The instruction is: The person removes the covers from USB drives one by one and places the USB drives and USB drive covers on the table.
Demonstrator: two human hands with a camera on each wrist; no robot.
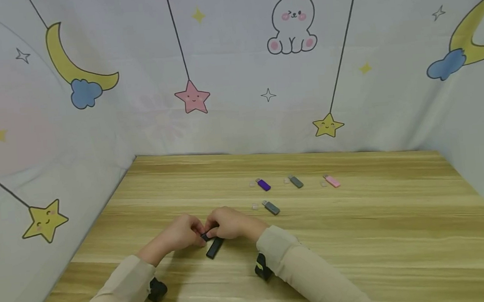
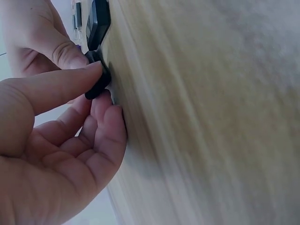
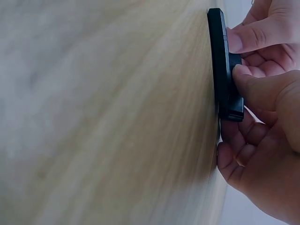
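Close together over the front left part of the table, my left hand point(image 1: 184, 231) and right hand point(image 1: 227, 222) meet at one small black USB stick point(image 2: 99, 75). The left thumb and fingers pinch one end of it, and the right thumb and fingers pinch the other. No metal plug shows on it; fingers cover much of its body. A second, longer black USB stick point(image 1: 214, 248) lies on the table just in front of the hands. In the right wrist view this longer stick point(image 3: 218, 61) partly hides the held one, and a seam crosses it near one end.
Beyond the hands lie a purple USB stick point(image 1: 263, 184), a grey one point(image 1: 296, 181), a pink one point(image 1: 332, 181) and a nearer grey one point(image 1: 272, 208). Small clear caps sit beside them. A printed curtain point(image 1: 240, 132) hangs behind the wooden table point(image 1: 381, 235).
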